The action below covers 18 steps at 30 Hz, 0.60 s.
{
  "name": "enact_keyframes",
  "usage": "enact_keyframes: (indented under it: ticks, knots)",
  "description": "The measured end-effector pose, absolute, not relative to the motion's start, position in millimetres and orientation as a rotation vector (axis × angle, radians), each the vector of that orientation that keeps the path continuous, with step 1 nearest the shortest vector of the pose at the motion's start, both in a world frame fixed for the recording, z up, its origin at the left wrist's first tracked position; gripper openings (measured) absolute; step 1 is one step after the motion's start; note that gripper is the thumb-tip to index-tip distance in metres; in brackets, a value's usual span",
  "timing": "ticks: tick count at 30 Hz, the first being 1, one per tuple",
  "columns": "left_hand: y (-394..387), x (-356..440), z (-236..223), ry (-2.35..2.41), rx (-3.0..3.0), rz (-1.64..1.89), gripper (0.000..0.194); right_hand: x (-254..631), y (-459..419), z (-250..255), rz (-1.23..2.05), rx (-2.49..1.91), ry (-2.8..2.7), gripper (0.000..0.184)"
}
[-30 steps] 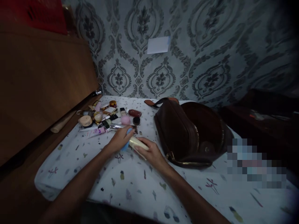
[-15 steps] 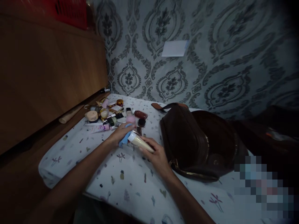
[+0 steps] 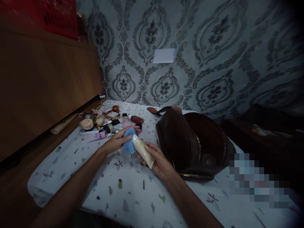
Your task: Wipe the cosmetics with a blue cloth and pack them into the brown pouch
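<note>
In my right hand [image 3: 159, 158] is a pale yellow squeeze tube [image 3: 143, 150] with a white cap, tilted so the cap points up and left. My left hand [image 3: 118, 138] grips a light blue cloth [image 3: 129, 141] between thumb and fingers, right beside the tube's cap. Just beyond the left hand lie a pink round item [image 3: 127, 124] and a dark brown-red item [image 3: 137, 119]. A pink and white tube [image 3: 97, 136] and a beige-lidded jar [image 3: 87, 124] sit to the left among several cosmetics.
A dark brown leather bag [image 3: 177, 142] stands on the right of the patterned white sheet [image 3: 133, 190]. To the left rises a wooden cabinet [image 3: 47, 72] with a red basket [image 3: 60, 20] on top. Papered wall [image 3: 185, 79] closes off the back.
The blue cloth is spread out more beside the cap. The yellow tube has turned and its crimped end shows more. The whole view has shifted slightly.
</note>
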<state>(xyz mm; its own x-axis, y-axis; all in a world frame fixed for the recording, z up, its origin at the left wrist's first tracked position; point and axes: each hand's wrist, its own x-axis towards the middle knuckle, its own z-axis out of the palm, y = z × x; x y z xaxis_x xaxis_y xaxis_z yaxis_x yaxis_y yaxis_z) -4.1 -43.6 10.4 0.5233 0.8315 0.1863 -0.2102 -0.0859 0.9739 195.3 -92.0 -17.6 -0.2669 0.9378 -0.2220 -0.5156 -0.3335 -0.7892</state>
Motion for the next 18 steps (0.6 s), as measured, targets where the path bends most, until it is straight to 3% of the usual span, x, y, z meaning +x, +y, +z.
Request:
enact_keyframes:
  ticks: [6, 18]
  knots:
    - [-42.1, -8.2, 12.5, 0.827, 1.725, 0.949, 0.049, 195.8, -91.3, -22.7, 1.732, -0.865, -0.863, 0.05]
    - [-37.8, 0.2, 8.5, 1.049, 1.764, 1.111, 0.033, 195.5, -89.4, -23.1, 1.127, -0.975, -1.348, 0.035]
